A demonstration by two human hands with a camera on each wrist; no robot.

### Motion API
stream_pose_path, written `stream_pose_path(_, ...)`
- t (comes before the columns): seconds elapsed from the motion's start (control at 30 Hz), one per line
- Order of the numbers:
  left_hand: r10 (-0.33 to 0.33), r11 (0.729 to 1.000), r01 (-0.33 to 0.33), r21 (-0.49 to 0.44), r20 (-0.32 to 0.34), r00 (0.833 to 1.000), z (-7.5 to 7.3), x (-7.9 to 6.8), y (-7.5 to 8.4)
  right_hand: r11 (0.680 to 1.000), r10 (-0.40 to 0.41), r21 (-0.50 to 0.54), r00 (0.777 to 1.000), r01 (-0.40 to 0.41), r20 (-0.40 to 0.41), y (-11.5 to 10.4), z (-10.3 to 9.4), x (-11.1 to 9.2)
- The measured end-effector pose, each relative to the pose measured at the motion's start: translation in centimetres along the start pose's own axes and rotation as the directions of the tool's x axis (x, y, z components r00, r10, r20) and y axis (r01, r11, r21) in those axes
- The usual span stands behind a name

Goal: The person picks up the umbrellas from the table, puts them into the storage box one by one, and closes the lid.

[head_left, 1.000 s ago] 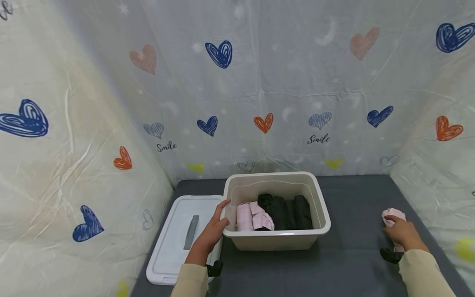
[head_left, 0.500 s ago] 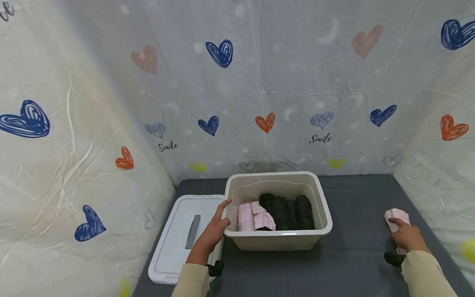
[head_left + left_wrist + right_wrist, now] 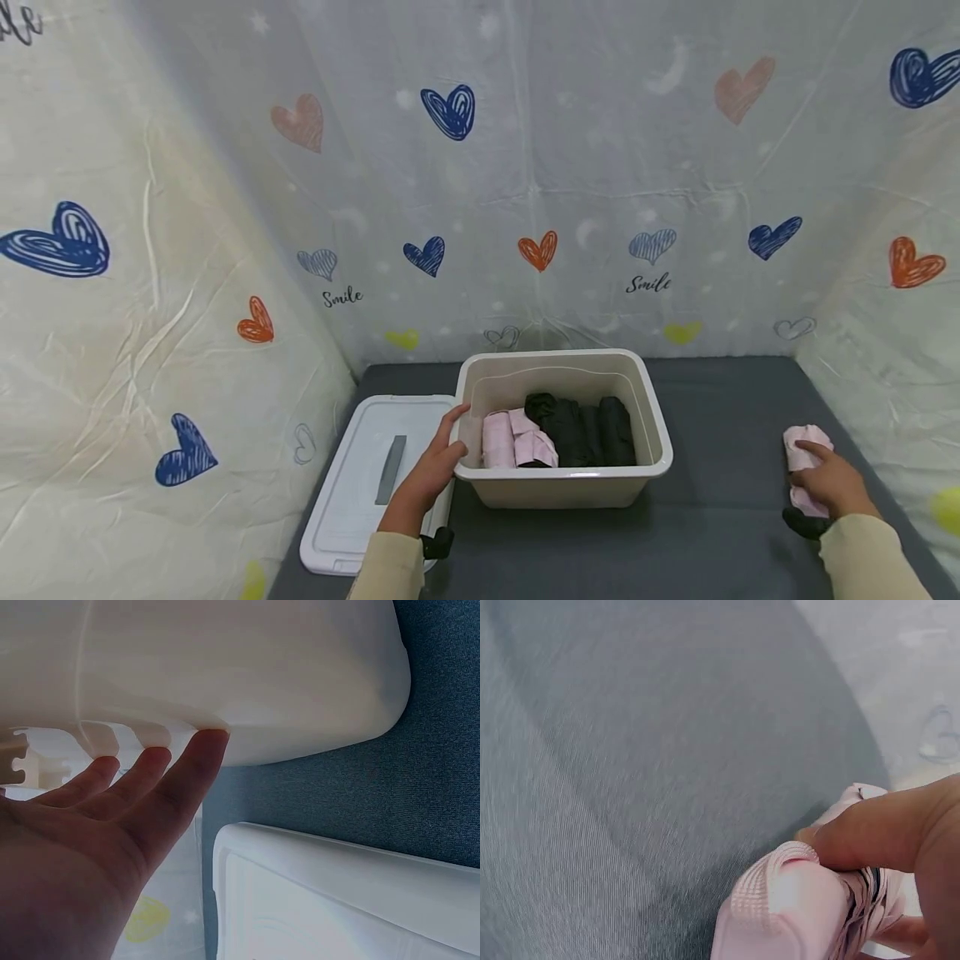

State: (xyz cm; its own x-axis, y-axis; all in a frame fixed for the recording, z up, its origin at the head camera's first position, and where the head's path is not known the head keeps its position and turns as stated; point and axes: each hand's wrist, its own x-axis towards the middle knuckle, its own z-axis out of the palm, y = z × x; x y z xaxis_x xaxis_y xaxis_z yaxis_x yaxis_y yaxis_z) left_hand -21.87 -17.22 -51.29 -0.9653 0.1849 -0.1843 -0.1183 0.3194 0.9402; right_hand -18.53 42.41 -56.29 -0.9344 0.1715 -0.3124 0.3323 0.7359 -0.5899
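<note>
My left hand (image 3: 430,477) is at the left side of an open beige storage bin (image 3: 555,492). In the left wrist view its fingers (image 3: 176,787) extend almost straight, tips against the outer wall; the thumb is hidden there. My right hand (image 3: 836,483) grips a pink folded umbrella (image 3: 807,437) low over the table's right side. The right wrist view shows its pink handle (image 3: 810,900), a woven strap and pleated fabric, with the thumb along the side. Inside the bin lie pink rolled bundles (image 3: 498,439) beside black rolled bundles (image 3: 570,429).
A white lid (image 3: 348,492) with a grey handle lies left of the bin, close to its wall. Dark grey cloth covers the table (image 3: 720,467). Heart-printed curtains (image 3: 570,183) enclose the back and sides.
My right hand has shifted slightly to the right with the pink umbrella. The left hand stays at the bin's left side. The view itself has moved a little.
</note>
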Motion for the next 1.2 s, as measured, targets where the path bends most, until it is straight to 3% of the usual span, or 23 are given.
stream_pose_path(0.1,-0.003,1.000,0.003,-0.005,-0.002,1.000,0.0,-0.1,0.1,0.990,0.039,0.136,0.999,-0.040,0.011,-0.4,0.2,-0.2)
stream_pose_path(0.2,-0.001,1.000,0.001,-0.002,-0.002,1.000,0.0,-0.1,0.0,0.959,0.055,0.278,0.998,-0.056,0.012,-1.0,0.8,-0.4)
stream_pose_path(0.33,-0.001,1.000,0.001,0.010,-0.005,1.000,0.1,0.0,-0.2,0.929,0.035,0.367,0.999,-0.040,0.019,-1.9,1.4,-0.6)
stream_pose_path(0.6,-0.002,1.000,0.003,0.030,-0.013,1.000,0.0,0.2,-0.3,0.944,-0.069,0.325,0.998,0.062,0.012,-4.9,0.9,-0.6)
stream_pose_path(1.2,-0.012,1.000,0.013,0.013,-0.011,1.000,0.0,0.0,-0.2,0.907,-0.258,0.339,0.966,0.249,-0.022,-11.1,-0.2,-2.6)
